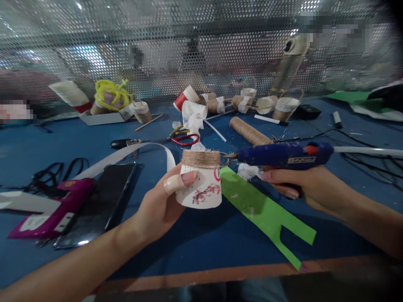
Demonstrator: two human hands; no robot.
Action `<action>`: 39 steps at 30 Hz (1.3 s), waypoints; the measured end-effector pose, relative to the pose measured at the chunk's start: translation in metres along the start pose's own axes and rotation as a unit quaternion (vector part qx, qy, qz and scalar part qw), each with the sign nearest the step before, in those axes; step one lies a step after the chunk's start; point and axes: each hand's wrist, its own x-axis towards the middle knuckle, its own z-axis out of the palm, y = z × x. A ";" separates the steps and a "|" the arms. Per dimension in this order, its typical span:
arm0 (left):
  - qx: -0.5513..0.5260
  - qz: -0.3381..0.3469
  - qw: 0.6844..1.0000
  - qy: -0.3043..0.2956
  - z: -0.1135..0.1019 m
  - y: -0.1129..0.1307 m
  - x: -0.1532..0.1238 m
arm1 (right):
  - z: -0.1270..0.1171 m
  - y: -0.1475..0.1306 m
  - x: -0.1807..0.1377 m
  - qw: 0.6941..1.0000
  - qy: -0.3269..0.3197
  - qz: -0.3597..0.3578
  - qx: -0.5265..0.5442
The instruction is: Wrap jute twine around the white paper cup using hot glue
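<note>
A white paper cup printed with red blossoms is held upside down in my left hand, the thumb across its side. Brown twine is wound round the upper part of the cup. My right hand grips a blue glue gun by its handle, with a white glue stick running out of the back. The metal nozzle points left, close beside the twine on the cup; whether it touches cannot be made out. Below lies a green paper strip with a forked end.
Behind stand twine-wrapped cups, stacked paper cups, a twine roll and red-handled scissors. At left lie a phone and a magenta tool. Black cables lie at right; a perforated metal panel closes the back.
</note>
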 end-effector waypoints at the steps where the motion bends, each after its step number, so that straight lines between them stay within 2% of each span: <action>1: -0.005 0.005 1.000 -0.008 0.000 0.000 0.000 | 0.001 -0.001 0.000 1.000 -0.013 -0.008 0.022; 3: -0.013 0.011 1.000 -0.025 0.001 -0.001 0.000 | 0.006 -0.004 -0.001 0.996 -0.015 -0.048 0.075; 5: -0.016 0.009 0.999 -0.041 0.002 -0.003 0.000 | 0.011 -0.005 -0.002 0.990 0.022 -0.096 0.104; 8: -0.015 0.000 0.998 -0.065 0.004 -0.006 -0.001 | 0.018 -0.006 -0.002 0.991 0.061 -0.115 0.028; 10: -0.014 -0.002 0.997 -0.080 0.005 -0.008 -0.002 | 0.021 -0.007 0.000 0.992 0.058 -0.108 -0.019; 12: -0.013 -0.002 0.996 -0.084 0.006 -0.009 -0.002 | 0.024 -0.009 0.002 0.993 0.041 -0.112 -0.003; 16: 0.001 0.002 0.998 -0.060 0.006 -0.008 -0.003 | 0.027 -0.012 0.002 0.990 0.018 -0.124 0.065; 26: 0.070 0.032 0.997 -0.013 0.006 -0.008 -0.001 | 0.017 -0.024 -0.014 0.983 0.072 -0.170 0.007; 29: 0.080 0.039 0.996 0.005 0.005 -0.008 -0.001 | 0.014 -0.026 -0.016 0.984 0.078 -0.158 -0.021; 36: 0.092 0.043 0.995 0.012 0.003 -0.009 -0.002 | 0.010 -0.014 -0.011 0.993 0.011 -0.114 0.021; 39: 0.100 0.037 0.994 0.023 0.004 -0.009 -0.003 | 0.010 -0.009 -0.010 0.995 0.038 -0.095 0.022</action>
